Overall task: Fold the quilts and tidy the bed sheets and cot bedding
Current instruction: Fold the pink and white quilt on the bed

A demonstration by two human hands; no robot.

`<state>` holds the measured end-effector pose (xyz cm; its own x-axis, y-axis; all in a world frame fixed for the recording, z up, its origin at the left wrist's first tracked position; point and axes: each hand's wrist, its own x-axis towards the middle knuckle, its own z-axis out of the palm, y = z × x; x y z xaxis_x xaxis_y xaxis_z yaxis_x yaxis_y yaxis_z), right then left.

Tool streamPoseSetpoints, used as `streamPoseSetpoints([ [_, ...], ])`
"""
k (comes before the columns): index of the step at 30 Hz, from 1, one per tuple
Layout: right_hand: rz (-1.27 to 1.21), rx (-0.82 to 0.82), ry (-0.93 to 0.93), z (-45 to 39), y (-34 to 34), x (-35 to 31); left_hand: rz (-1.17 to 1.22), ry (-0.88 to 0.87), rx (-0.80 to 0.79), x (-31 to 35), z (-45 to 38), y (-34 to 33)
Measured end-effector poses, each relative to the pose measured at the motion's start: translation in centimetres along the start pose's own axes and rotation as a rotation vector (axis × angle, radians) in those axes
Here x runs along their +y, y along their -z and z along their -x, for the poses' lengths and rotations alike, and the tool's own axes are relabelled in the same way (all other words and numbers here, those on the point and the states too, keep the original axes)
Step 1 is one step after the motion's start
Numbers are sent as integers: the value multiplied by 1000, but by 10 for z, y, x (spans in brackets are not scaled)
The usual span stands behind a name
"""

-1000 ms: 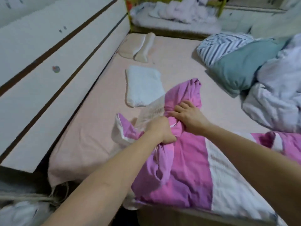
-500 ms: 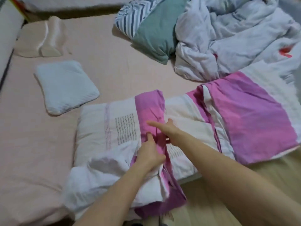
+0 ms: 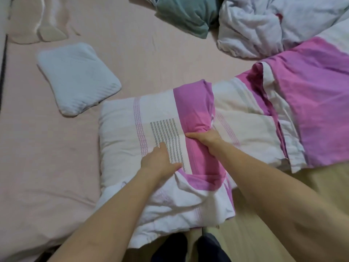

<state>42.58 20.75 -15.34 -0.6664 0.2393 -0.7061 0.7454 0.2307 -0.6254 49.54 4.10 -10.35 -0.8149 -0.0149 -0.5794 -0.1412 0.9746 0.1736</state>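
A pink and white striped quilt [image 3: 236,120] lies across the near edge of the bed, partly doubled over, with its near end hanging off the mattress. My left hand [image 3: 160,161] rests flat on the white, dash-patterned part of the quilt, fingers pointing away from me. My right hand [image 3: 204,138] grips the bunched pink band in the quilt's middle, thumb pointing left. The pink bed sheet [image 3: 132,53] covers the mattress around it.
A small pale blue pillow [image 3: 79,80] lies left of the quilt. A beige pillow [image 3: 37,27] sits far left, a teal pillow [image 3: 185,14] and a crumpled white quilt [image 3: 264,27] at the back right. Wooden floor [image 3: 321,186] and my dark-socked feet [image 3: 188,248] are below.
The quilt went from bunched up to laid flatter on the bed. My left hand let go of the gathered fabric and now lies flat. My right hand closed on the pink band.
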Motion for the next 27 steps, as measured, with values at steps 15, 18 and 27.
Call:
streamPoseSetpoints([
  [15,925,284,450,9,33,-15,35,-108,126,-37,7,-8],
  [18,971,-107,1011,69,3,-2,-21,-16,82,-79,44,-19],
  [27,1406,-210,991,138,-79,61,22,-37,-16,-125,110,-100],
])
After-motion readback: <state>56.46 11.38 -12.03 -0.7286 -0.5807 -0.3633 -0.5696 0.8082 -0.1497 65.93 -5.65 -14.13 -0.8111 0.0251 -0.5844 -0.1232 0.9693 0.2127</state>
